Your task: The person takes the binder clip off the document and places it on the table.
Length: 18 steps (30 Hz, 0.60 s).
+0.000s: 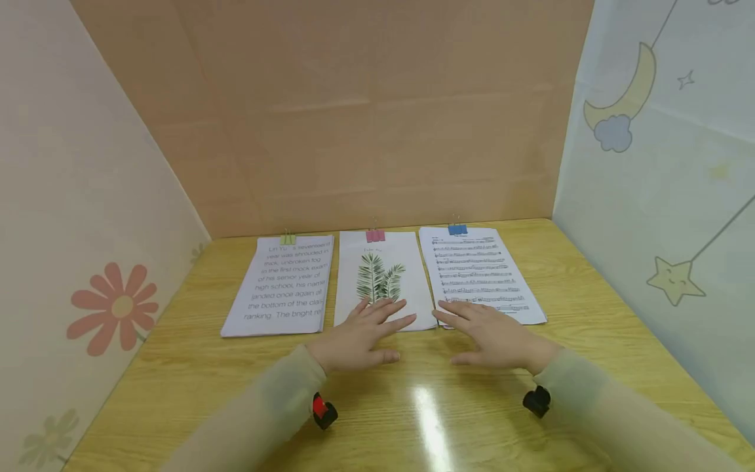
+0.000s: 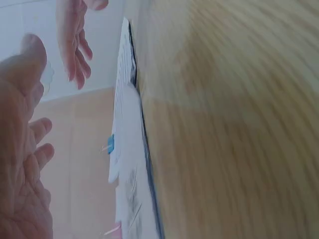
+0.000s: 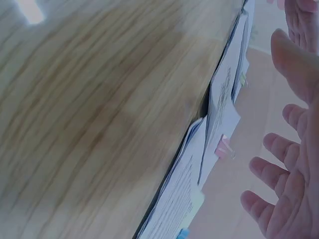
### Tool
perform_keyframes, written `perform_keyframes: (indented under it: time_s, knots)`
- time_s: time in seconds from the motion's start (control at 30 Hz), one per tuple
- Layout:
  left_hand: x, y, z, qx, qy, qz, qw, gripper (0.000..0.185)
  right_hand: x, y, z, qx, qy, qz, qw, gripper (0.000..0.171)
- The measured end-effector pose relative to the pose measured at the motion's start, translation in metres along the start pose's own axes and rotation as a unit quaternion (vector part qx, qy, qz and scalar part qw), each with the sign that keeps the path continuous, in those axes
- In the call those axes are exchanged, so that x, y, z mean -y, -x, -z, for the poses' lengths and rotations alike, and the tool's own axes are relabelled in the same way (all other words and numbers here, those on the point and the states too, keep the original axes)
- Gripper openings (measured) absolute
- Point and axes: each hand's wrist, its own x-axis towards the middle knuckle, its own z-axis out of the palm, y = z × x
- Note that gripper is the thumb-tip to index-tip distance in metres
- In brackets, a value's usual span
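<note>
Three clipped stacks of paper lie side by side on the wooden table. On the left is a text stack point(image 1: 277, 288) with a yellow-green binder clip point(image 1: 288, 239). The middle stack point(image 1: 348, 262) carries a green leaf print and a pink binder clip point(image 1: 375, 235). Sheet music point(image 1: 478, 275) under a blue binder clip point(image 1: 457, 229) lies on the right. My left hand point(image 1: 362, 335) hovers palm down with spread fingers over the front of the leaf-print stack. Fingers extended, my right hand point(image 1: 495, 335) is above the front edge of the sheet music. Both hands hold nothing.
The wooden table point(image 1: 401, 406) runs back to a brown paper-covered wall point(image 1: 377, 118). Pale side walls with a printed flower point(image 1: 122, 307) and a moon point(image 1: 634, 85) flank it. Each wrist wears a black camera strap point(image 1: 537, 401).
</note>
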Motion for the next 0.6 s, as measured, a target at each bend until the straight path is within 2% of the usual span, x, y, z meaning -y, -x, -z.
perform_keyframes:
  time_s: [0.13, 0.3, 0.43, 0.6]
  knots:
    - [-0.009, -0.019, -0.008, -0.003, 0.011, 0.01, 0.9999, 0.065, -0.013, 0.007, 0.0, -0.011, -0.01, -0.022, 1.0, 0.08]
    - [-0.019, -0.047, -0.022, -0.011, 0.009, 0.04, 0.9991, 0.06, -0.03, 0.015, 0.0, -0.019, -0.037, -0.061, 0.997, 0.074]
    - [-0.027, -0.071, -0.031, -0.008, -0.018, 0.066, 0.9976, 0.056, -0.044, 0.019, 0.0, -0.023, -0.057, -0.095, 0.994, 0.071]
    - [-0.034, -0.097, -0.041, 0.007, -0.043, 0.105, 0.9936, 0.055, -0.059, 0.021, 0.004, -0.013, -0.094, -0.152, 0.984, 0.068]
